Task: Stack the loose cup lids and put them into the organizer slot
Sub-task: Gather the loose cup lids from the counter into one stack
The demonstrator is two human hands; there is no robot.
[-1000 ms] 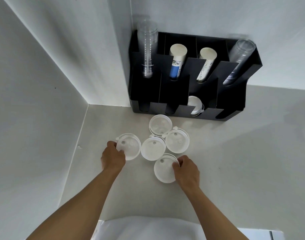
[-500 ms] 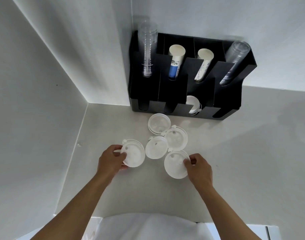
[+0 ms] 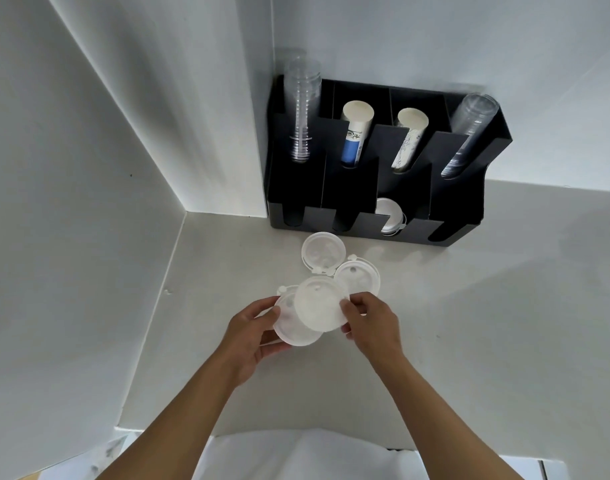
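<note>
A pale grey table (image 3: 469,323) is seen from above, set into a corner formed by plain white walls (image 3: 89,168); a white garment (image 3: 296,455) fills the lower edge of the view.

Compared with half a second ago, both lids have been lifted and brought together. The left hand (image 3: 251,336) is closed on the lower lid (image 3: 289,330), thumb on top and fingers (image 3: 274,344) curled beneath its rim. The right hand (image 3: 372,323) pinches the upper lid (image 3: 319,304) at its right edge, and this lid now overlaps the lower one — not yet seated square on it, as far as can be judged. The third lid that lay between the hands is no longer separately visible; it is possibly hidden under the held pair.

Two lids remain flat on the table: the far lid (image 3: 322,252) and, just beside it to the right, the near-right lid (image 3: 359,277), partly covered by the upper lid and the right hand.

The black organizer (image 3: 352,188) stands against the back wall. Its rear slots hold a clear cup stack (image 3: 301,109), a blue-printed paper cup stack (image 3: 355,136), a patterned paper cup stack (image 3: 409,140) and a second clear stack (image 3: 469,133). A front slot already holds stored lids (image 3: 388,214) — upright on edge.
</note>
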